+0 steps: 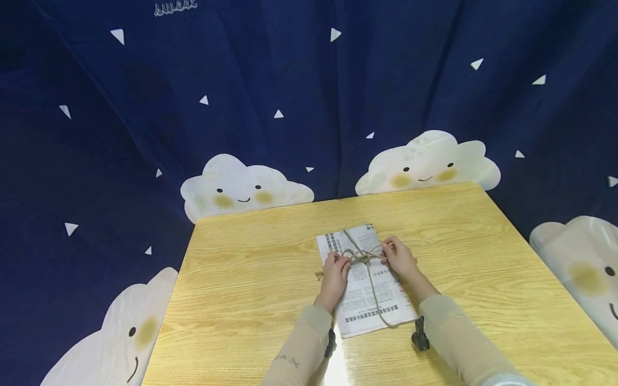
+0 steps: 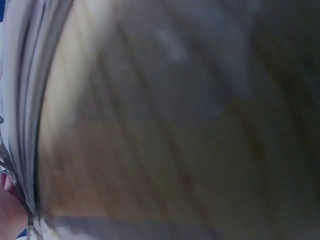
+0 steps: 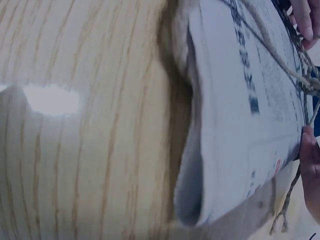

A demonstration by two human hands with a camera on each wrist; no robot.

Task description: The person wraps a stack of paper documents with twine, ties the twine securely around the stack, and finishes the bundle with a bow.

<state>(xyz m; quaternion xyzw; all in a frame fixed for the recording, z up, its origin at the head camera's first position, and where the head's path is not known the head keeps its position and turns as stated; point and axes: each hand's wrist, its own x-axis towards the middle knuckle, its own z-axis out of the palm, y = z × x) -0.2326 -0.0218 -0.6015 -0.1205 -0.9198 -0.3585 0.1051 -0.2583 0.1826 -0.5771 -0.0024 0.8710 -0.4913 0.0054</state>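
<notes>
A folded newspaper bundle (image 1: pixel 372 303) lies on the table, bound crosswise with brown twine (image 1: pixel 374 292). A twine bow (image 1: pixel 365 258) sits on its upper half. On the bow's left side, my left hand (image 1: pixel 334 276) pinches a loop. My right hand (image 1: pixel 399 259) pinches the twine on the right, at the bundle's edge. The right wrist view shows the newspaper's folded edge (image 3: pixel 200 145), with the right hand (image 3: pixel 311 175) and left hand (image 3: pixel 303 20) at the knot. The left wrist view holds mostly blurred tabletop, with part of the left hand (image 2: pixel 11 215) at its lower left.
The wood-grain table (image 1: pixel 241 300) extends around the bundle on all sides. Behind it hangs a dark blue curtain (image 1: pixel 270 69) with white triangles and smiling clouds. A black wrist device (image 1: pixel 420 335) is on the right forearm.
</notes>
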